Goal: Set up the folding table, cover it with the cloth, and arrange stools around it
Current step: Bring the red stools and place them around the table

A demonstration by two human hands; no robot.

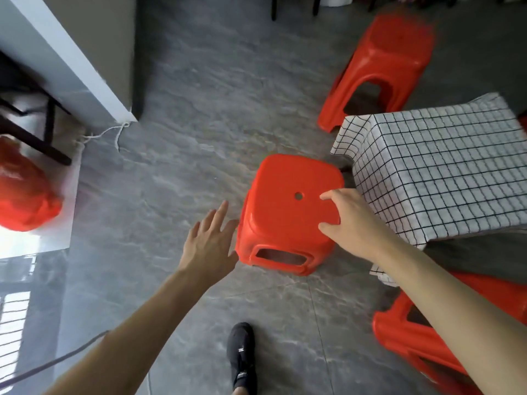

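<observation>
2 hands (pixel 209 240) flank red stool (pixel 285 212)

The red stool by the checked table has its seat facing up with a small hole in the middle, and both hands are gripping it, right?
Not quite. In the head view only the right hand touches the red stool; the left hand hovers open beside it. The seat does face up, with a small hole.
</observation>
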